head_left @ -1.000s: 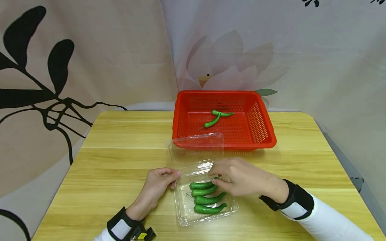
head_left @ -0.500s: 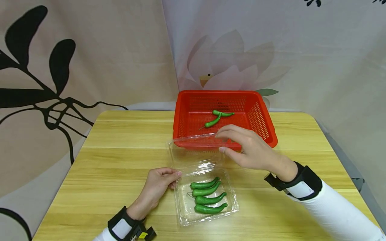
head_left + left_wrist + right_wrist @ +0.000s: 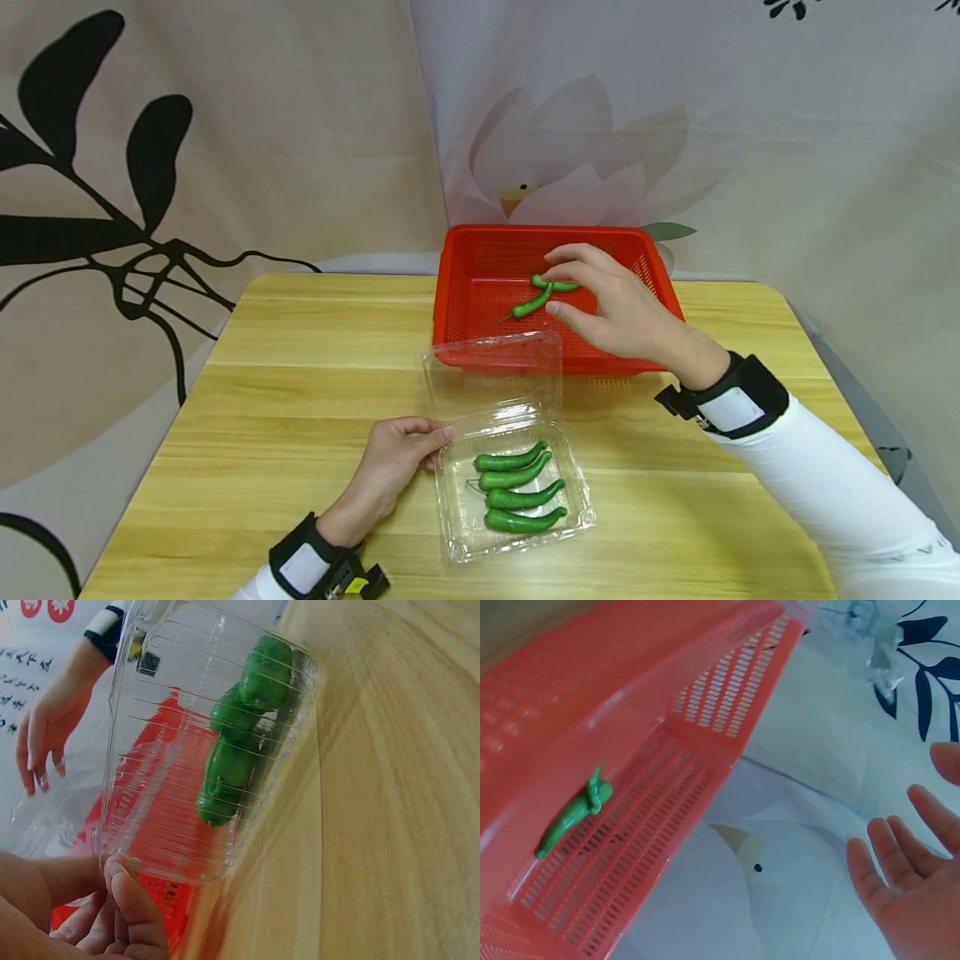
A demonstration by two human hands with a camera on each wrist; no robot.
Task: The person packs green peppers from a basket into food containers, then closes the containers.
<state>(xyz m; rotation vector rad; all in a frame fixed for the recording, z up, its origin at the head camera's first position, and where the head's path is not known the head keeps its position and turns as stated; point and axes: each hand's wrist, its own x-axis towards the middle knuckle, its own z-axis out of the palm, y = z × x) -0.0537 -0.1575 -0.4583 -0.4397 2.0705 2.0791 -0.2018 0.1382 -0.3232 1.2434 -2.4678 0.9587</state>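
My left hand [image 3: 401, 458] pinches the left edge of a clear plastic clamshell box [image 3: 461, 537] between thumb and fingers. Several green chili peppers [image 3: 521, 498] lie in a row in its base, and its lid [image 3: 487, 387] is folded back against the basket's front. In the left wrist view, the thumb and fingers grip the box [image 3: 161, 859] at its rim. My right hand [image 3: 615, 308] hovers over the red basket [image 3: 442, 292], its fingers spread and holding nothing. Below its fingertips, two green chili peppers [image 3: 531, 305] lie crossed in the basket; the hand partly covers the rear one.
The wooden table [image 3: 300, 375] extends around the box and basket. A printed cloth [image 3: 322, 125] hangs behind the table's back edge, close to the basket. The lid overlaps the basket's front rim in the head view.
My right hand has let go of a pepper in the box, then moved up and away to above the basket. The left hand has stayed at the box's edge.
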